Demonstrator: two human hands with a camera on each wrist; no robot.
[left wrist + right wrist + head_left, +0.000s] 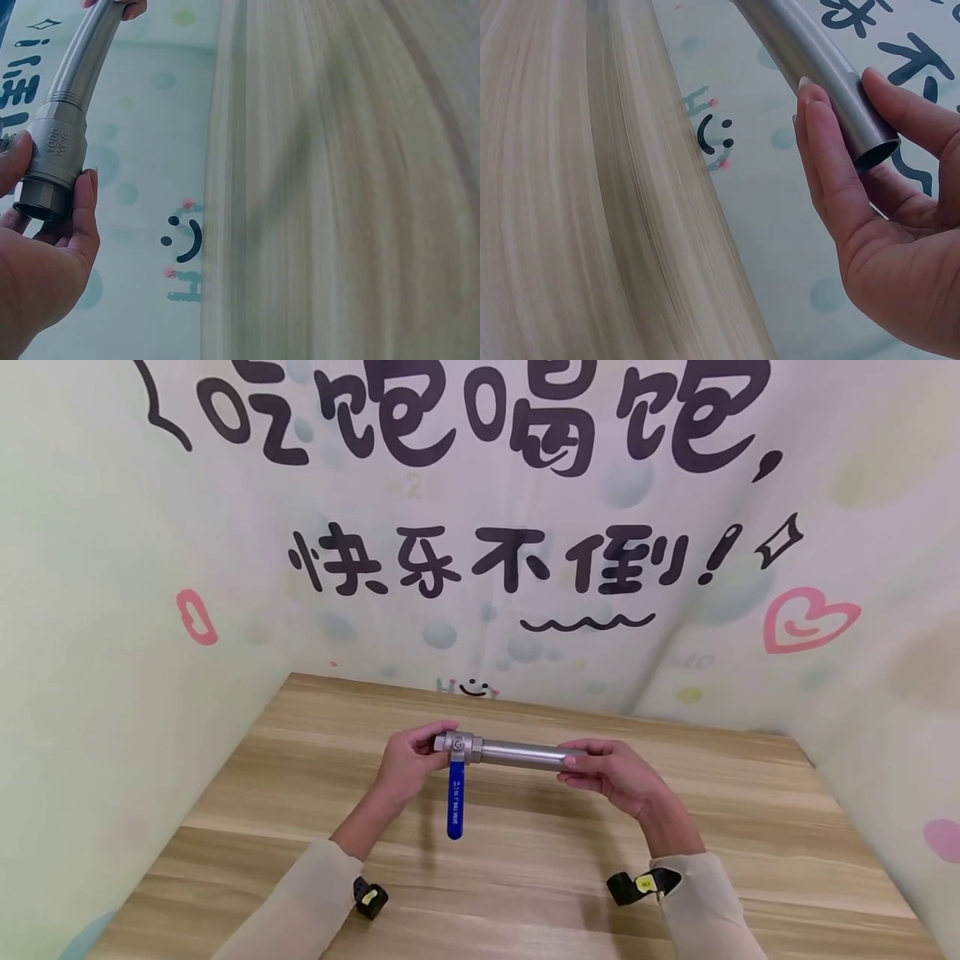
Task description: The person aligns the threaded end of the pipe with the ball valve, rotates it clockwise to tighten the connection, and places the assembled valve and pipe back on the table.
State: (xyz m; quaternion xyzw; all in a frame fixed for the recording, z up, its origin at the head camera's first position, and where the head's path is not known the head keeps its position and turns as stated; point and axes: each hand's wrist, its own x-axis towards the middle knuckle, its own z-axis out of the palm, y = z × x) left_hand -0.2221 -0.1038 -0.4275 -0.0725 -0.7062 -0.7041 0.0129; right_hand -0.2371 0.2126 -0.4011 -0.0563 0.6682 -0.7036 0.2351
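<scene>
A steel ball valve [459, 745] with a blue lever handle [455, 802] is joined to a straight metal pipe [521, 754]. Both are held level above the wooden table, the lever pointing toward me. My left hand [405, 766] grips the valve body at its free end; in the left wrist view the thumb and fingers lie on either side of the valve [58, 154], whose open end shows. My right hand [618, 772] holds the pipe's far end. In the right wrist view, thumb and fingers pinch the pipe [825, 75] near its open, hollow end.
The wooden table [510, 893] runs back to a printed wall cloth [480, 643] with large black characters. Pale walls stand to the left and right. A small black camera sits on each wrist, beside the light sleeves [300, 902].
</scene>
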